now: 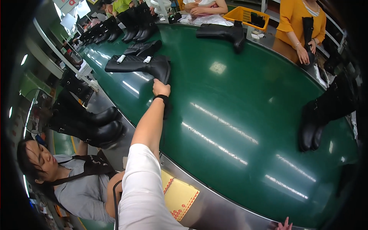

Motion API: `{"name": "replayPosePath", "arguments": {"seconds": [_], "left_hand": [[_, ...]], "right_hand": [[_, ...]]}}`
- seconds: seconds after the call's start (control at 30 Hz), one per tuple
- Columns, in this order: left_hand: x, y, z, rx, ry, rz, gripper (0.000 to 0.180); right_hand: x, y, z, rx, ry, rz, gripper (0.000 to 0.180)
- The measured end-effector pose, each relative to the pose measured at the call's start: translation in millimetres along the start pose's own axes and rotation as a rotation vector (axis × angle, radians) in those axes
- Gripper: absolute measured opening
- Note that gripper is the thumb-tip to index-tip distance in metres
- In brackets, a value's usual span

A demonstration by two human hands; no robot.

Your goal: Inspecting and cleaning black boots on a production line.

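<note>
My left arm, in a white sleeve with a black wristband, stretches out over the green belt. My left hand point(161, 88) is closed at the foot end of a black quilted boot point(128, 66) lying on its side, with small white pieces on its shaft. Another black boot point(142, 48) lies just beyond it. Something black shows beside my left wrist, mostly hidden by the arm. At the lower right edge, only the fingers of my right hand point(284, 224) show, spread over the metal rim with nothing visible in them.
Black boots point(86, 119) stand on the left ledge beside a seated person in grey. More boots point(324, 111) stand at right, and one boot point(224, 33) lies far off. A yellow card point(180, 195) rests on the near ledge. A person in orange handles a boot near a yellow basket point(247, 17).
</note>
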State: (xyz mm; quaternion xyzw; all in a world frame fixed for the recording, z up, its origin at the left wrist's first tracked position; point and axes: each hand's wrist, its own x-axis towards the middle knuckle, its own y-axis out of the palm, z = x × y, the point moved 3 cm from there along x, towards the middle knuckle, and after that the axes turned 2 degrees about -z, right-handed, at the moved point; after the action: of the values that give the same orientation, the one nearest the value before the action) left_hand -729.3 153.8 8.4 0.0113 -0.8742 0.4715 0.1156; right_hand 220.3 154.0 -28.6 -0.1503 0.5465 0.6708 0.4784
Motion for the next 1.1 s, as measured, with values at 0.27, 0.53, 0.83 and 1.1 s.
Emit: {"name": "replayPosePath", "arguments": {"seconds": [0.27, 0.53, 0.83, 1.1], "left_hand": [[-215.4, -67.1, -102.9, -0.521, 0.251, 0.306, 0.073], [-487.2, -233.0, -117.5, -0.686, 0.634, 0.538, 0.071], [-677.0, -303.4, -15.8, -0.612, 0.856, 0.514, 0.078], [-744.5, -316.7, 28.2, -0.999, 0.679, 1.337, 0.135]], "right_hand": [[38.2, 127.3, 50.8, -0.449, 0.078, 0.379, 0.048], [29.7, 260.1, 114.1, -0.809, -0.561, 0.436, 0.062], [-98.9, 204.7, 49.8, -0.91, -0.714, 0.501, 0.063], [-169.8, 108.7, 13.1, -0.95, -0.826, 0.341, 0.064]]}}
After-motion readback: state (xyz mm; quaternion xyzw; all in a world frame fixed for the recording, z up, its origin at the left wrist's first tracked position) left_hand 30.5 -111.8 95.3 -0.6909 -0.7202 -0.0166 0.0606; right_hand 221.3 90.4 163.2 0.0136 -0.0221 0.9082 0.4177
